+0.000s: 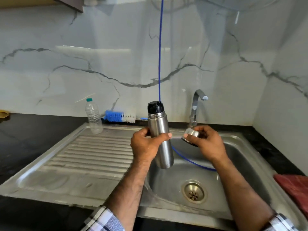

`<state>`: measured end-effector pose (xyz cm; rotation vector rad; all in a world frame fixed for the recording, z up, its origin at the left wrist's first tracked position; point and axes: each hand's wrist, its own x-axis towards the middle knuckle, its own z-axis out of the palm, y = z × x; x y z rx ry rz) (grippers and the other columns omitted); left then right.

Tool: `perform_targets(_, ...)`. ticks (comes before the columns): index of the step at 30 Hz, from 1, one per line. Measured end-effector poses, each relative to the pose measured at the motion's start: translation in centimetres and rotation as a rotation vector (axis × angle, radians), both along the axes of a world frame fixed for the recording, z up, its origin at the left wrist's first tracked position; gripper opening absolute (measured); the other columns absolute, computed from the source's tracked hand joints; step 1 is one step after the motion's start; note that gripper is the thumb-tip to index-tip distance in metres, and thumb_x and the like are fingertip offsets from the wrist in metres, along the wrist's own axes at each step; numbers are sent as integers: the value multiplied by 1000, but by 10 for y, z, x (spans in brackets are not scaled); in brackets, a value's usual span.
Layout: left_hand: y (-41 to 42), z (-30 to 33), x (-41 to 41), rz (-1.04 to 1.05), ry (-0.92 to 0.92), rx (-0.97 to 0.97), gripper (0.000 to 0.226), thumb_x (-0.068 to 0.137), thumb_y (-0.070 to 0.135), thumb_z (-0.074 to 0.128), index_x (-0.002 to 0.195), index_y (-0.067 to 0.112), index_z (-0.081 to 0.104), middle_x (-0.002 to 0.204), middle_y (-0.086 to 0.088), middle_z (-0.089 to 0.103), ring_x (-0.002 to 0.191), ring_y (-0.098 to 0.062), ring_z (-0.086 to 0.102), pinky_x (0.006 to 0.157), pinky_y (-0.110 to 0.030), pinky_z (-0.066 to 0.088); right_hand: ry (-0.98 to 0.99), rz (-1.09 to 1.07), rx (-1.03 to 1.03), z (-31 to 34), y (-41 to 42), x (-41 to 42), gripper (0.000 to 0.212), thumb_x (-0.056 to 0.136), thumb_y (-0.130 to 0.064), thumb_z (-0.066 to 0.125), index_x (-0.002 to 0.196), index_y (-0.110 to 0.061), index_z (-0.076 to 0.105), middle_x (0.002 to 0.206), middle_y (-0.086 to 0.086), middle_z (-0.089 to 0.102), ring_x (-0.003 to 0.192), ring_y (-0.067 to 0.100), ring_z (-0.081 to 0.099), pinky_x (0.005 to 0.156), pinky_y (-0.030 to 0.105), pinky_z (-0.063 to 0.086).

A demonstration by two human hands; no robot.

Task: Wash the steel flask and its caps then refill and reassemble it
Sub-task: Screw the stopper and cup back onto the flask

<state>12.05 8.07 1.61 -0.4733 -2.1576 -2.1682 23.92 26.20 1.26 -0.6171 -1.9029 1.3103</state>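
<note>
My left hand (pixel 146 144) grips the steel flask (pixel 160 135) around its middle and holds it upright over the left edge of the sink basin (pixel 236 157). A black inner cap (pixel 155 106) sits on the flask's neck. My right hand (pixel 206 144) holds the steel outer cap (pixel 191 135), tilted, just right of the flask and apart from it. A blue and white bottle brush (pixel 120 116) lies on the counter behind the sink.
A tap (pixel 195 107) stands behind the basin, with no water running. A clear plastic bottle (pixel 93 116) stands on the ribbed draining board (pixel 93 152). A blue tube (pixel 160 47) hangs down into the basin. A red cloth (pixel 295 187) lies at the right.
</note>
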Motion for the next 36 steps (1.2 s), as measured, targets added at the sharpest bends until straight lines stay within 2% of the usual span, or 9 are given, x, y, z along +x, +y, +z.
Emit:
perform_targets(5,-1,-8,-8,21,16,41,45,48,39,105,84,25,81,79,8,80,75,-20,78,71,-43,66,398,-180,238,23,-12,7,44,86,-50,84,124,-34,68,113,-4,74,101,20,72,86,33,58)
perform_targets(7,1,-7,-9,21,10,54,45,48,39,104,84,25,81,80,6,80,76,-24,79,73,-50,66,233,-82,210,18,-10,6,41,86,-44,86,122,-31,70,109,-6,75,100,15,73,82,20,56)
perform_targets(9,1,-8,-6,13,15,39,47,49,38,105,87,24,81,81,8,80,76,-20,79,74,-48,67,-126,35,169,4,-9,2,42,81,-42,91,116,-28,74,99,-9,76,90,4,72,72,10,51)
perform_targets(11,2,-9,-4,-2,24,2,52,48,43,104,91,24,81,82,11,80,76,-15,78,75,-46,67,-144,-8,156,3,-10,0,43,81,-44,90,117,-26,74,95,-12,74,87,3,70,74,16,55)
perform_targets(15,2,-11,-1,-18,42,-37,59,45,50,101,94,25,81,84,14,79,76,-10,78,75,-43,67,240,-184,302,19,-18,4,46,90,-44,83,128,-24,67,107,-4,72,91,9,70,80,23,57)
perform_targets(20,2,-13,4,-45,48,-56,59,45,50,101,94,25,81,84,14,79,76,-8,77,71,-38,66,-144,-36,199,5,-20,1,53,81,-43,90,127,-25,70,108,-4,73,96,13,70,94,37,61)
perform_targets(25,7,-18,8,-125,33,-41,59,45,46,102,96,22,82,85,9,80,76,-10,77,68,-34,61,488,37,-102,36,-35,3,48,83,-32,84,125,-19,64,105,1,77,94,12,73,84,26,60)
perform_targets(28,11,-25,17,-204,66,-87,56,45,49,101,93,26,82,88,11,81,83,-12,78,80,-44,66,625,134,-166,42,-45,3,43,90,-23,76,129,-9,63,108,5,77,99,13,73,86,25,59)
perform_targets(36,18,-27,32,-335,182,-174,51,50,53,99,93,31,83,93,17,81,96,-2,75,92,-34,59,485,192,84,41,-45,3,45,91,-31,83,132,-21,67,117,1,74,104,17,72,87,31,60)
